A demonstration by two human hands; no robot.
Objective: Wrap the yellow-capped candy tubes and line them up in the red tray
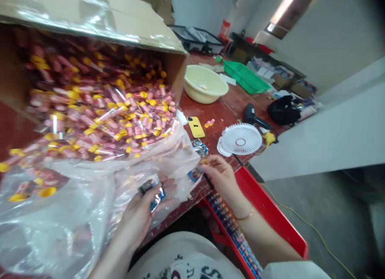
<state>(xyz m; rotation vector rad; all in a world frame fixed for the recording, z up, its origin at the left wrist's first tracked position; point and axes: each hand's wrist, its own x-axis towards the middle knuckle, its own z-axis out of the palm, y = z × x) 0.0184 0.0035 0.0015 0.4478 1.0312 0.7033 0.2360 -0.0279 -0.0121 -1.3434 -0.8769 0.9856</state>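
My left hand [144,212] is closed around a small blue printed packet [153,192] near the table's front edge, just under the clear plastic liner [75,198]. My right hand [221,176] pinches a small yellow-capped tube together with another blue packet [195,174] at the liner's right edge. A big cardboard box [99,14] lies tipped on its side, and several pink tubes with yellow caps [99,110] spill out of it onto the liner.
On the red-brown table [228,106] lie a yellow phone [196,127], a cream basin [204,84], a green tray [246,77], a white fan [240,140], a black heat gun [252,114] and a black bag [284,110]. A red bin [270,214] holds packed packets by my lap.
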